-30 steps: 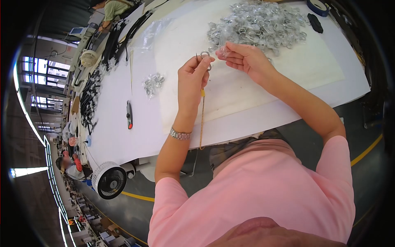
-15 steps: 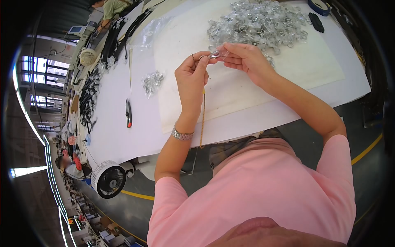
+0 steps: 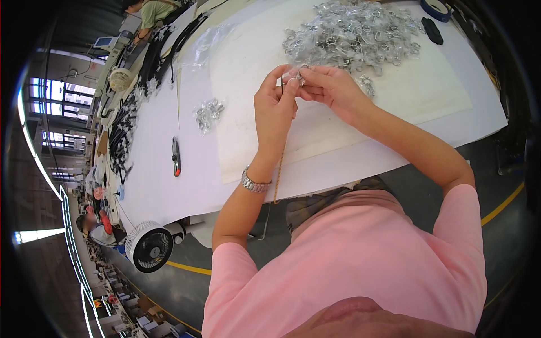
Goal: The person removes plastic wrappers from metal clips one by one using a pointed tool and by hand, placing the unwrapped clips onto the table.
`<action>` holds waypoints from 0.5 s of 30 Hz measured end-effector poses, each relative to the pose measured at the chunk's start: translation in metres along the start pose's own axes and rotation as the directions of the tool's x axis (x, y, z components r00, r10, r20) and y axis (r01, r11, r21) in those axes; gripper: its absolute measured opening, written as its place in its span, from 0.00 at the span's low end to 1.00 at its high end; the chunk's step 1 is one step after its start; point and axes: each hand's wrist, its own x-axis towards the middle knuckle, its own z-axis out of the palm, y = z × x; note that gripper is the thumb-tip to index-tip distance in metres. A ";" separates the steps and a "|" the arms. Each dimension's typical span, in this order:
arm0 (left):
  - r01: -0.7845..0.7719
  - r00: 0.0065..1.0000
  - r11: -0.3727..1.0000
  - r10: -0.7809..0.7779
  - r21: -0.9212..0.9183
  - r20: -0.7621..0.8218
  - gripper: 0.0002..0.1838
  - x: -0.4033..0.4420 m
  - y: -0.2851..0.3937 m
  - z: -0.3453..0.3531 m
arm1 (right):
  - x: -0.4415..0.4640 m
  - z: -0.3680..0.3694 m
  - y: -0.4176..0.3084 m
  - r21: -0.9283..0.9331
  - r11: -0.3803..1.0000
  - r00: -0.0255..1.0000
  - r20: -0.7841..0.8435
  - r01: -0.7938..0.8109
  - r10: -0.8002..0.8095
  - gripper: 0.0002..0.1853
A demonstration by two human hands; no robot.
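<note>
Both my hands meet over the white table, pinching a small shiny metal fitting [image 3: 301,80] wrapped in clear plastic. My left hand [image 3: 274,104] has thumb and forefinger closed on its left side; a thin dark item shows by the forefinger, too small to name. From the right, the closed fingers of my right hand [image 3: 338,92] grip the same fitting and hide part of it. Just beyond lies a large pile of plastic-wrapped metal fittings [image 3: 355,35], many with rings. One wrapped fitting [image 3: 367,86] lies apart near my right hand.
A smaller heap of wrapped fittings [image 3: 209,114] lies left, with a utility knife [image 3: 176,156] nearer me. Tape [image 3: 437,9] and a black item [image 3: 433,31] sit back right. Black straps [image 3: 121,132] line the left edge. A fan [image 3: 149,246] stands lower left; another person [image 3: 155,12] sits beyond.
My left hand has shifted right and slightly up, closer to my right hand. The fingers of both hands now bunch together around the wrapped fitting.
</note>
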 end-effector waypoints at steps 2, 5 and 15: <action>0.028 0.998 0.999 -0.026 -0.036 0.063 0.20 0.002 0.001 -0.002 | 0.002 -0.006 0.001 -0.006 1.000 0.997 0.081 -0.008 0.009 0.16; 0.086 0.989 0.988 -0.069 -0.125 0.134 0.20 0.010 0.006 -0.018 | -0.003 0.012 -0.007 -0.052 0.999 0.991 -0.133 -0.002 -0.005 0.15; 0.187 0.953 0.964 -0.131 -0.191 0.273 0.12 0.018 0.002 -0.039 | 0.001 0.005 -0.009 -0.233 0.940 0.968 -0.028 -0.247 0.248 0.15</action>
